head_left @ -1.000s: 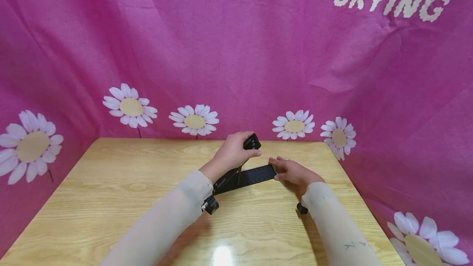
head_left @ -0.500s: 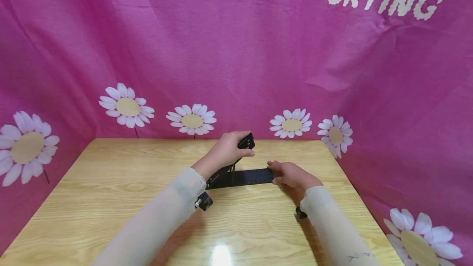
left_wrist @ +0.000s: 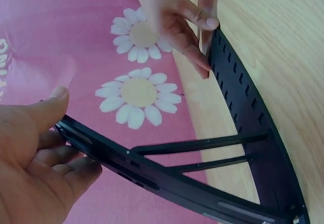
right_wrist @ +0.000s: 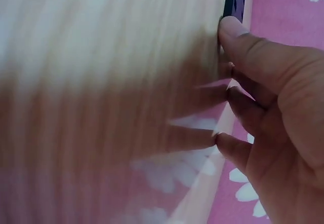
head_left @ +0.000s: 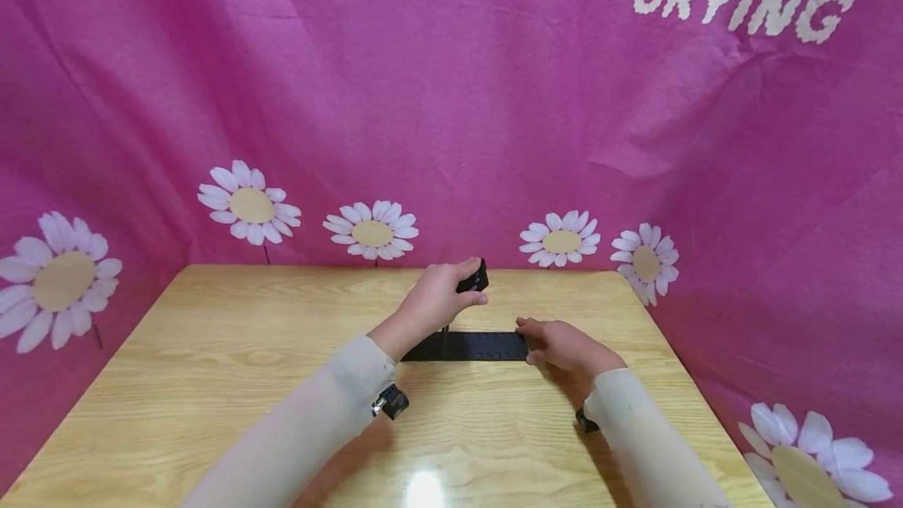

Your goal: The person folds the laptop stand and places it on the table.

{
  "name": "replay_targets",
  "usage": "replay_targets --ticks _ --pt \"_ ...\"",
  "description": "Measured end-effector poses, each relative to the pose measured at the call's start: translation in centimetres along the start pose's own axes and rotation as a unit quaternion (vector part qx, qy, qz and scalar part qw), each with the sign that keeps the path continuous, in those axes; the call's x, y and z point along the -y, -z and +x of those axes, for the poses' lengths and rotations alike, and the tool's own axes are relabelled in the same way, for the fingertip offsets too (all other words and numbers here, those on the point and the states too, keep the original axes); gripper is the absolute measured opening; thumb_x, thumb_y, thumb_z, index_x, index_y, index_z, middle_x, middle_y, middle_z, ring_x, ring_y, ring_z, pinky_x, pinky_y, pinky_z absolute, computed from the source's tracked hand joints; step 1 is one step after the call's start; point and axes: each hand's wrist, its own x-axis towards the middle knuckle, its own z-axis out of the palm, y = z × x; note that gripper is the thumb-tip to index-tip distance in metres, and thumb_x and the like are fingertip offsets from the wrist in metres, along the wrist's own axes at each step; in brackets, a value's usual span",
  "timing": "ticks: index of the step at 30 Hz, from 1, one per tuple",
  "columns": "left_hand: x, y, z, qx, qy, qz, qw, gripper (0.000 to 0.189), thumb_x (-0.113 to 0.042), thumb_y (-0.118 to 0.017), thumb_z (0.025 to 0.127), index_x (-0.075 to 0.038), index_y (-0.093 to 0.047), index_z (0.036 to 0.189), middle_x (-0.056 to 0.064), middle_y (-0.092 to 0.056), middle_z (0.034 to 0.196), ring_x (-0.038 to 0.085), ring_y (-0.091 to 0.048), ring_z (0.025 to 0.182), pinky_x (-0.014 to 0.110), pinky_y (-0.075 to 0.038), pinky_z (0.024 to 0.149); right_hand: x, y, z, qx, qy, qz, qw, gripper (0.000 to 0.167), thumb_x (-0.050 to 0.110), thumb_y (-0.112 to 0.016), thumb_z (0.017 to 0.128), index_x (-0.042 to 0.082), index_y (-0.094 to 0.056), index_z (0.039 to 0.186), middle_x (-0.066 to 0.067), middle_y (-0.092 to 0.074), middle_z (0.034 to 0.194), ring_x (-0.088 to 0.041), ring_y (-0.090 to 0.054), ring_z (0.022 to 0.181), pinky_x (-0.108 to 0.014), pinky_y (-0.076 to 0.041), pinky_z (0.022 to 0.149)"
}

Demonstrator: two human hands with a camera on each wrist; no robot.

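Note:
A black folding stand (head_left: 487,346) stands on the table, its notched base lying left to right. In the left wrist view its upper panel (left_wrist: 152,171) is raised at an angle from the hinged end, with two thin struts (left_wrist: 202,144) spanning to the base (left_wrist: 243,89). My left hand (head_left: 432,300) grips the panel's raised end between thumb and fingers. At the base's right end, my right hand (head_left: 570,346) holds it, thumb on the near corner and fingers at the far edge. The right wrist view shows that thumb (right_wrist: 238,36) on the corner of the base. My left forearm hides the hinge in the head view.
The wooden table (head_left: 233,382) extends all around the stand. A pink cloth (head_left: 466,116) with printed daisies hangs along the back and both sides. A small black camera (head_left: 390,400) is on the left wrist, another (head_left: 585,420) on the right.
The base has swung from slanting up to the right to lying straight across. The left hand and the panel's raised end sit slightly lower. The right hand has come a little nearer the front.

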Motion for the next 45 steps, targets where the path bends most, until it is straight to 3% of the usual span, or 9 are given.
replay_targets --ticks 14,22,30,33,35,37,41,43,45 --pt "0.4 0.3 0.0 0.007 -0.017 -0.009 0.9998 0.064 -0.029 -0.069 0.098 -0.022 -0.042 0.156 -0.004 -0.039 0.161 0.018 -0.04 0.147 0.036 -0.044 0.114 -0.4 -0.9 -0.8 -0.021 0.04 -0.026 0.9986 0.062 0.022 -0.079 0.09 0.014 -0.057 0.148 0.001 -0.044 0.16 -0.029 -0.032 0.152 -0.053 -0.027 0.124" --pt "0.4 0.3 -0.1 -0.003 -0.023 0.002 0.9997 0.06 -0.024 -0.066 0.101 -0.021 -0.043 0.156 -0.002 -0.041 0.16 0.019 -0.041 0.146 0.037 -0.044 0.114 -0.3 -1.4 -1.2 -0.019 0.114 -0.084 0.9897 0.058 0.031 -0.079 0.091 0.009 -0.062 0.142 -0.006 -0.047 0.158 -0.03 -0.042 0.147 -0.051 -0.036 0.119" --pt "0.2 0.2 -0.2 -0.008 -0.013 -0.006 0.9999 0.057 -0.024 -0.066 0.101 -0.021 -0.045 0.154 -0.002 -0.044 0.158 0.017 -0.046 0.142 0.034 -0.05 0.107 0.1 -1.4 -1.4 0.003 0.111 -0.042 0.9929 0.06 0.021 -0.08 0.089 0.01 -0.059 0.145 -0.002 -0.046 0.159 -0.028 -0.036 0.151 -0.051 -0.033 0.121" --pt "0.3 0.3 -0.2 -0.006 -0.011 -0.011 0.9999 0.057 -0.024 -0.066 0.101 -0.023 -0.046 0.154 -0.002 -0.046 0.157 0.014 -0.067 0.102 0.026 -0.055 0.078 0.7 -1.4 -1.5 0.009 0.124 -0.052 0.9908 0.059 0.022 -0.081 0.088 0.007 -0.061 0.142 -0.007 -0.049 0.156 -0.031 -0.04 0.148 -0.052 -0.036 0.118" --pt "0.4 0.4 -0.1 -0.005 -0.01 -0.015 0.9998 0.057 -0.023 -0.067 0.1 -0.025 -0.047 0.153 -0.003 -0.048 0.156 0.013 -0.055 0.068 0.024 -0.045 0.058 1.0 -1.4 -1.6 0.011 0.134 -0.063 0.989 0.059 0.023 -0.081 0.088 0.006 -0.062 0.141 -0.009 -0.05 0.155 -0.031 -0.042 0.146 -0.051 -0.038 0.118" --pt "0.5 0.6 -0.1 -0.004 -0.012 -0.024 0.9996 0.057 -0.02 -0.068 0.099 -0.025 -0.048 0.152 -0.002 -0.049 0.155 0.016 -0.038 0.059 0.026 -0.034 0.05 1.2 -1.4 -1.7 0.008 0.136 -0.074 0.9879 0.059 0.024 -0.081 0.088 0.006 -0.062 0.141 -0.008 -0.05 0.156 -0.03 -0.043 0.146 -0.05 -0.038 0.117" --pt "0.7 0.6 -0.1 -0.004 -0.035 -0.025 0.9991 0.057 -0.015 -0.07 0.098 -0.023 -0.051 0.151 -0.001 -0.052 0.153 0.013 -0.062 0.089 0.024 -0.046 0.062 1.2 -1.6 -1.8 0.004 0.13 -0.075 0.9887 0.059 0.024 -0.082 0.087 0.007 -0.063 0.14 -0.006 -0.048 0.157 -0.029 -0.041 0.147 -0.049 -0.038 0.118" --pt "0.9 0.6 -0.1 -0.004 -0.052 -0.015 0.9985 0.057 -0.014 -0.07 0.098 -0.021 -0.051 0.151 0.001 -0.052 0.152 0.011 -0.061 0.115 0.025 -0.051 0.075 1.3 -1.8 -1.9 0.008 0.133 -0.077 0.9881 0.06 0.026 -0.083 0.087 0.005 -0.063 0.14 -0.008 -0.048 0.158 -0.03 -0.04 0.148 -0.049 -0.038 0.118" --pt "1.2 0.5 -0.1 -0.005 -0.066 -0.009 0.9978 0.056 -0.013 -0.07 0.097 -0.021 -0.052 0.15 0.001 -0.053 0.151 0.014 -0.06 0.122 0.028 -0.053 0.082 1.6 -2.0 -2.0 0.013 0.141 -0.083 0.9864 0.061 0.029 -0.083 0.086 0.004 -0.064 0.138 -0.009 -0.048 0.157 -0.03 -0.041 0.147 -0.049 -0.039 0.117"
